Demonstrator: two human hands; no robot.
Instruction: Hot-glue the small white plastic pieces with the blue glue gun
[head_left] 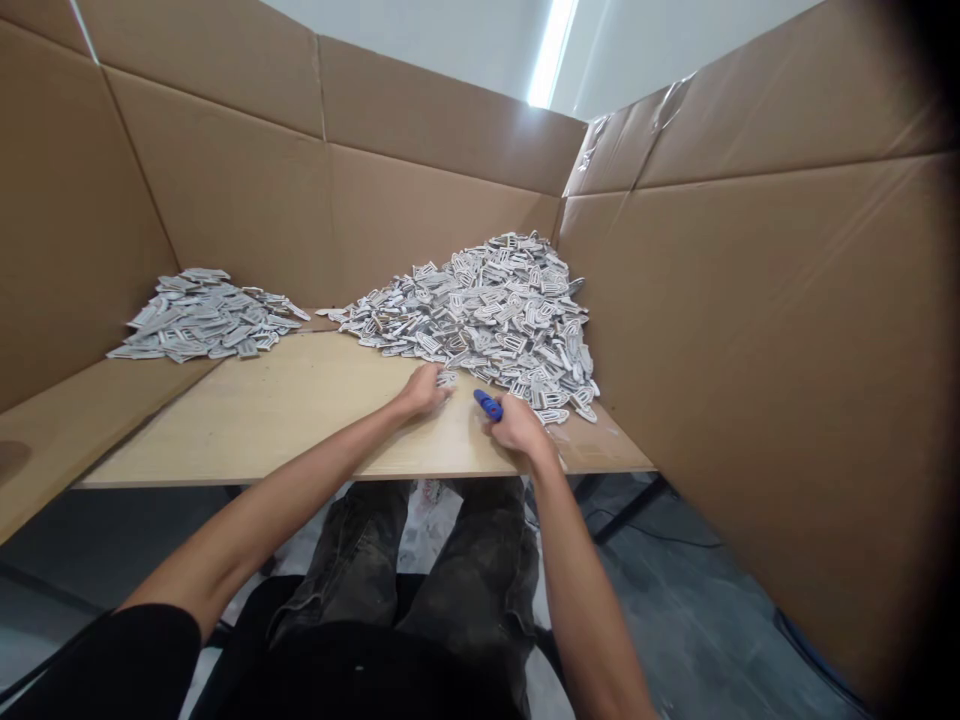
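My left hand (pixel 426 389) is closed on a small light-grey piece (pixel 447 379) at the front edge of the large pile (pixel 495 310). To its right, my right hand (pixel 517 424) grips a blue tool (pixel 488 404) whose rounded end points up and to the left. The tool and the grey piece are apart, a short gap between them. Both hands are over the pale wooden board (pixel 300 400). The large pile holds several flat grey pieces with slots in them and leans into the back right corner.
A smaller pile of grey pieces (pixel 206 318) lies at the back left. Tall cardboard walls (pixel 442 200) rise behind the board and on both sides. The board's front edge runs just above my legs.
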